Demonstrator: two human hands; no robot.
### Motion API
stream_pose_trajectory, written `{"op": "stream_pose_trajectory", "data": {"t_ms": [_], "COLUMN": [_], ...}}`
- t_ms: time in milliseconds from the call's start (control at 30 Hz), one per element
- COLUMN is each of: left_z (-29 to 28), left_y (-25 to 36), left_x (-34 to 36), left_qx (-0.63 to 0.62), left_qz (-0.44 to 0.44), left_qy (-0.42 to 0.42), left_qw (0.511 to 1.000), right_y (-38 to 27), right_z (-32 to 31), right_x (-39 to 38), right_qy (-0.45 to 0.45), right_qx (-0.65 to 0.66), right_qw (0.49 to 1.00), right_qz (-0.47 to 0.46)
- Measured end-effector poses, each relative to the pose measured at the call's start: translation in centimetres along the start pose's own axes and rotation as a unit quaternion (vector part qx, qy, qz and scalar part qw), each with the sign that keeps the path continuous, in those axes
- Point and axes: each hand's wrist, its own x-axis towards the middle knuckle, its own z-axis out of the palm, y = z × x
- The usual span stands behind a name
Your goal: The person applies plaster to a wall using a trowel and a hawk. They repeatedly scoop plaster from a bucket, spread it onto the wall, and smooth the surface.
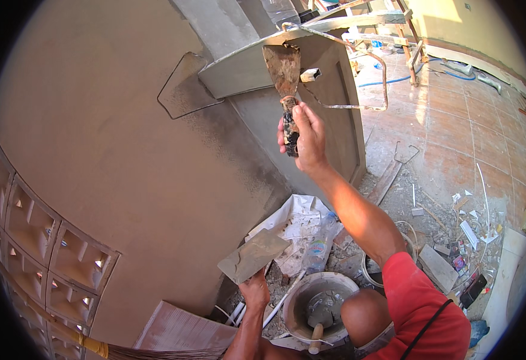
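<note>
My right hand [302,135] is raised in front of the ledge, wrapped round the worn handle of a rusty putty knife [284,69] with its blade up. Lower down, my left hand [255,290] grips a flat rectangular plastering trowel [253,255] from below; its handle is hidden, and grey smears cover the plate. A bucket [290,309] with wet grey mortar [329,303] stands by my knee, a wooden-handled trowel [317,336] resting in it. Beyond the putty knife, a grey board [239,78] lies along the ledge, with bent wire clamps [385,84] near it.
The plastered wall [143,150] fills the left side, above openwork blocks [32,222]. A plastic bottle [320,246] and white sack [296,231] lie beyond the bucket. Rubble and offcuts [440,267] litter the right floor. A wooden trestle [416,57] stands farther back.
</note>
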Motion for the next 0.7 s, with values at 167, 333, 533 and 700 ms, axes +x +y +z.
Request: {"op": "stream_pose_trajectory", "data": {"t_ms": [167,333,533,700], "left_z": [0.19,0.22,0.05,-0.1], "left_y": [0.22,0.11,0.08,0.02], "left_x": [0.04,-0.05,0.03,0.0], "left_qx": [0.022,0.002,0.004,0.006], "left_qz": [-0.003,0.005,0.005,0.005], "left_qy": [0.0,0.0,0.0,-0.001], "left_qw": [1.0,1.0,1.0,1.0], "right_y": [-0.19,-0.24,-0.1,-0.14], "right_z": [0.17,0.25,0.07,0.26], "right_x": [-0.23,-0.26,0.16,0.31], "right_qy": [0.008,0.013,-0.004,0.011], "right_qx": [-0.001,-0.003,0.014,0.017], "right_qw": [1.0,1.0,1.0,1.0], "right_qz": [0.003,0.008,0.009,0.003]}}
